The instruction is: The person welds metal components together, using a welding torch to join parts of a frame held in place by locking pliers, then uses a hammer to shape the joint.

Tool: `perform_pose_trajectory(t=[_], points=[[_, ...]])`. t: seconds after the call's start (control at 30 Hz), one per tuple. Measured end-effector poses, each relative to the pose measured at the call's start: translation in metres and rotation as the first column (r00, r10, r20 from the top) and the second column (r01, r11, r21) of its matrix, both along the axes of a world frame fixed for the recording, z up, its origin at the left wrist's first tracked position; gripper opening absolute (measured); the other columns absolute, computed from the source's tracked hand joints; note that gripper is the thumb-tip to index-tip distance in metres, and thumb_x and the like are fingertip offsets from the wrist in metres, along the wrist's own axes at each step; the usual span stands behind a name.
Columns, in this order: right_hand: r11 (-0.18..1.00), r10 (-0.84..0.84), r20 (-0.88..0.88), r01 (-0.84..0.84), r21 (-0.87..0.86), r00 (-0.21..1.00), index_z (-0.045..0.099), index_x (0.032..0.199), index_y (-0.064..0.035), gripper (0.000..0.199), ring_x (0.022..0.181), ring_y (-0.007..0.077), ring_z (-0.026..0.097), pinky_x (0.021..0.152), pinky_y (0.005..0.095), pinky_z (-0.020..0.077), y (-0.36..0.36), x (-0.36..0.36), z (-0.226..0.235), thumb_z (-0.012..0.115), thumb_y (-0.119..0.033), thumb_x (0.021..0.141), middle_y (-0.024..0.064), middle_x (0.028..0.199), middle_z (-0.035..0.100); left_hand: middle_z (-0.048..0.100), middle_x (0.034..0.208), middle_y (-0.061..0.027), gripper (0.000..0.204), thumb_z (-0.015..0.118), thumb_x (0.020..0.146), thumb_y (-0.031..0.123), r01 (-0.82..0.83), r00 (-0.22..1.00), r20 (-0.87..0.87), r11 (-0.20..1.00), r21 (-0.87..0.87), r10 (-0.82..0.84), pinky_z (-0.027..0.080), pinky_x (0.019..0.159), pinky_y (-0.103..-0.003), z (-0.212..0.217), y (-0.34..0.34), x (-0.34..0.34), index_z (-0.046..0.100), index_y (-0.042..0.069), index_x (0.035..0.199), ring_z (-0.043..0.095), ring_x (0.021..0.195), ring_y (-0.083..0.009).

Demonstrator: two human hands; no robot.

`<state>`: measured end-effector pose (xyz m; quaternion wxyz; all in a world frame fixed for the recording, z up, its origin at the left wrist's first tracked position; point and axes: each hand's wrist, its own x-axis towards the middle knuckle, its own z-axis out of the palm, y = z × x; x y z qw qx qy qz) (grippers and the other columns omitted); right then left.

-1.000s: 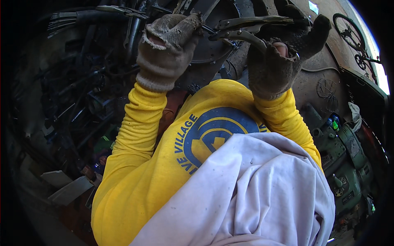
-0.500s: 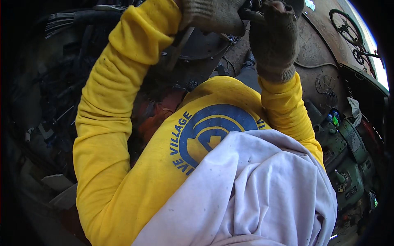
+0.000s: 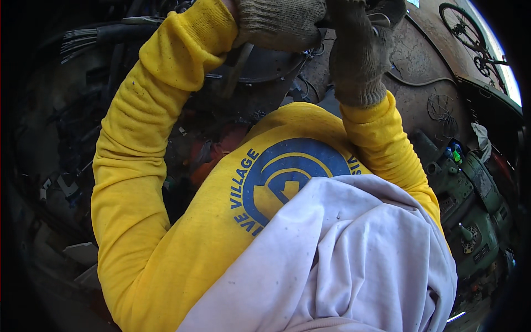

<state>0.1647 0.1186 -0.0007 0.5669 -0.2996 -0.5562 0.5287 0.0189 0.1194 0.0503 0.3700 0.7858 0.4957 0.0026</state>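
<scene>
At the top edge of the view, both hands are raised in worn grey-brown knitted work gloves. The left hand point(image 3: 282, 22) has its fingers curled together into a fist, though what they close on is hidden by the glove. The right hand point(image 3: 357, 52) hangs with its fingers bent downward, and I cannot tell whether they clamp anything. A thin dark metal bar point(image 3: 381, 19) shows just beside the right glove; its ends are cut off, so its long axis and heading cannot be read. Yellow long sleeves point(image 3: 138, 166) run down from both wrists to a yellow shirt with a round blue emblem point(image 3: 293, 177). A pale white cloth point(image 3: 343, 260) covers the lower chest. Behind the hands sits a dark round metal plate point(image 3: 260, 63). Black hoses point(image 3: 105, 36) lie at upper left, green machinery point(image 3: 470, 205) at right, and a bicycle point(image 3: 470, 33) stands far right.
</scene>
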Motion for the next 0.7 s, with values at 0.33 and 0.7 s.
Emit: perform_pose_trajectory(t=[0.33,0.7], points=[[0.925,0.327,-0.374,-0.376,-0.063,0.868,0.033,0.152,0.0009,0.055,0.092,0.011,0.054,0.078,0.0247,0.0485,0.037,0.005,-0.04,0.053,-0.019,0.105,0.0062,0.112,0.057,0.068,0.105,-0.026,0.041,0.06,0.091,0.016,0.326,0.91,-0.277,0.945,0.018,-0.309,0.056,0.087,-0.041,-0.018,0.021,0.003,0.058,-0.003,0.127,0.068,0.102,-0.0353],[0.986,0.168,0.052,-0.168,-0.012,0.984,0.066,0.111,-0.0003,0.023,0.113,0.0247,0.058,0.106,0.0398,0.0451,0.045,0.009,-0.039,0.046,-0.012,0.106,0.0137,0.12,0.061,0.065,0.114,-0.028,0.042,0.059,0.095,0.017,-0.141,0.987,-0.085,0.989,-0.044,0.137,0.054,0.092,-0.046,0.077,-0.031,-0.014,0.056,-0.007,0.129,0.067,0.105,-0.0391]])
